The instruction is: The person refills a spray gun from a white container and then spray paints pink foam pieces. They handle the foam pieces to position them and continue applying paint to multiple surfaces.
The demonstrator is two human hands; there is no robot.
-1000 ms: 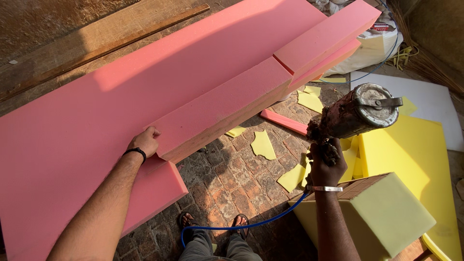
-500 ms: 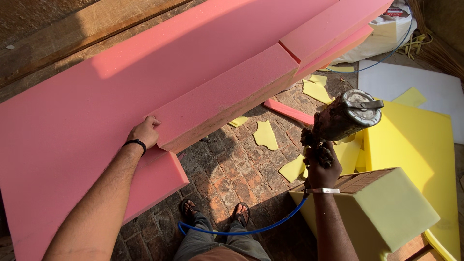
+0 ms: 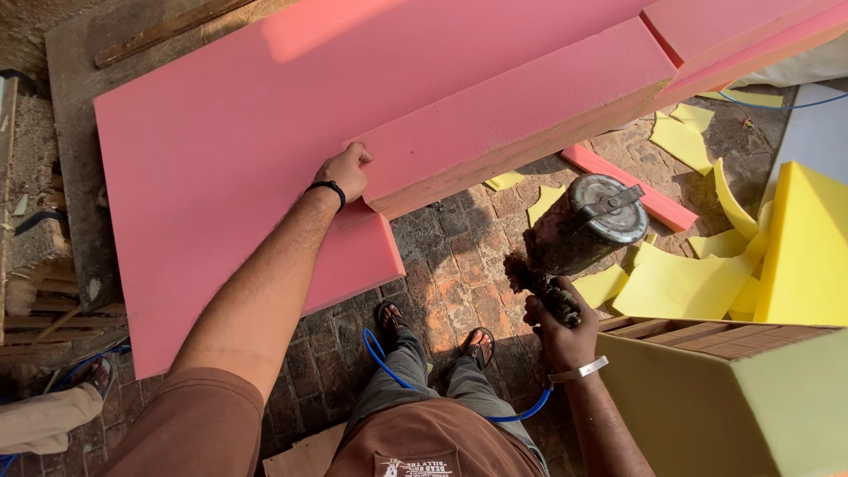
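Observation:
A large pink foam sheet (image 3: 247, 150) lies flat and overhangs a brick floor. On top of it lies a thick pink foam strip (image 3: 521, 106). My left hand (image 3: 344, 170) presses against the near end of that strip, fingers curled over its corner, a black band on the wrist. My right hand (image 3: 556, 322) grips the handle of a dirty metal spray gun (image 3: 583, 225) with a round cup, held over the bricks away from the foam. A blue hose (image 3: 389, 367) runs from the gun past my legs.
Yellow foam offcuts (image 3: 680, 283) litter the brick floor. A yellow foam block (image 3: 808, 243) and a wooden-framed box covered in pale foam (image 3: 733, 389) stand at the right. A loose pink strip (image 3: 627, 185) lies on the bricks. Another person's leg and sandal (image 3: 62, 397) show at the lower left.
My view has shifted right and down along the foam. The left hand keeps its hold on the strip's end. The spray gun has lowered and drawn back from the foam edge.

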